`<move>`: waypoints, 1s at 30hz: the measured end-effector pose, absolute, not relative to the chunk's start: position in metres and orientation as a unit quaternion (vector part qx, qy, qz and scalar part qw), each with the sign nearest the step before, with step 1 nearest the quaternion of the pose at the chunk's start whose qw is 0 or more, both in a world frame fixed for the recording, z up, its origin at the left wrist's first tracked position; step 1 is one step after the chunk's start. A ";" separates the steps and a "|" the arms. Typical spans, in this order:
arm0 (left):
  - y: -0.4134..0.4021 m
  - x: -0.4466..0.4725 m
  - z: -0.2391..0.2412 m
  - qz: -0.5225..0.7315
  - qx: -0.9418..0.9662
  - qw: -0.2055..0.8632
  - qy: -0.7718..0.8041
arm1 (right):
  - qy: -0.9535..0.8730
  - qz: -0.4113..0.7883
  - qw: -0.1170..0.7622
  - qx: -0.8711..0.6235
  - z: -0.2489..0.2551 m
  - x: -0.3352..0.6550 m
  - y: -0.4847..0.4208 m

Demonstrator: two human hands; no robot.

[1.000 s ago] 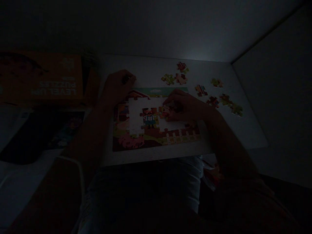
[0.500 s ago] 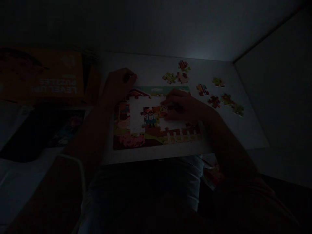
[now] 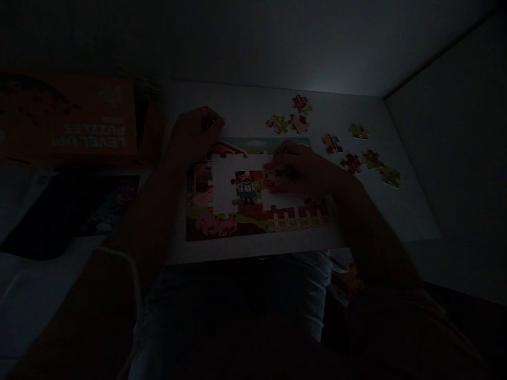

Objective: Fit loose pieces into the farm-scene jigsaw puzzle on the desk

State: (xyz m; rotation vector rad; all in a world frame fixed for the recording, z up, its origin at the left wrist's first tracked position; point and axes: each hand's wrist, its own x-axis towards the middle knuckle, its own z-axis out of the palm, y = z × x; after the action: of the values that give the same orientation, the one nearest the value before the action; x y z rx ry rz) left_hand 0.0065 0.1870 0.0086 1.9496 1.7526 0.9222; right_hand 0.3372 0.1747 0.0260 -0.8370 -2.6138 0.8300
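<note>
Two bare forearms reach up from the bottom of a very dim picture, over a lap in pale cloth, to a white board laid across the knees. On the board lies a partly built jigsaw puzzle, its picket fence and pink shape done along the near edge, with white gaps in the middle around a small figure in blue. The right hand lies low over the puzzle's upper middle, fingers curled and fingertips pressed down at the edge of a gap just right of the figure; whether a piece sits beneath them cannot be told in the dark. The left hand rests at the puzzle's far left corner, loosely closed; what, if anything, it grips cannot be made out. Beyond the hands, loose pieces lie in a small cluster on the far part of the board, and more loose pieces are strewn toward its right side, well apart from the puzzle. To the far left stands an orange puzzle box with white lettering seen upside down, and nearer, a dark printed sheet lies beside the board.
</note>
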 end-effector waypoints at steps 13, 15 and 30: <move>0.191 0.004 0.001 0.340 0.681 0.183 0.623 | -0.929 0.222 0.150 -0.257 0.016 0.340 0.182; 0.192 0.003 0.000 0.344 0.680 0.185 0.621 | -0.927 0.224 0.152 -0.258 0.015 0.340 0.183; 0.182 0.008 0.016 0.298 0.697 0.174 0.628 | -0.906 0.272 0.164 -0.279 0.018 0.342 0.180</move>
State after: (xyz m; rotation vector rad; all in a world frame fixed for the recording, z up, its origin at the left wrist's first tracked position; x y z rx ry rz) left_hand 0.0082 0.1824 0.0163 1.9756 1.7817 0.8460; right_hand 0.3417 0.1801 0.0181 -0.7960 -2.5834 0.7758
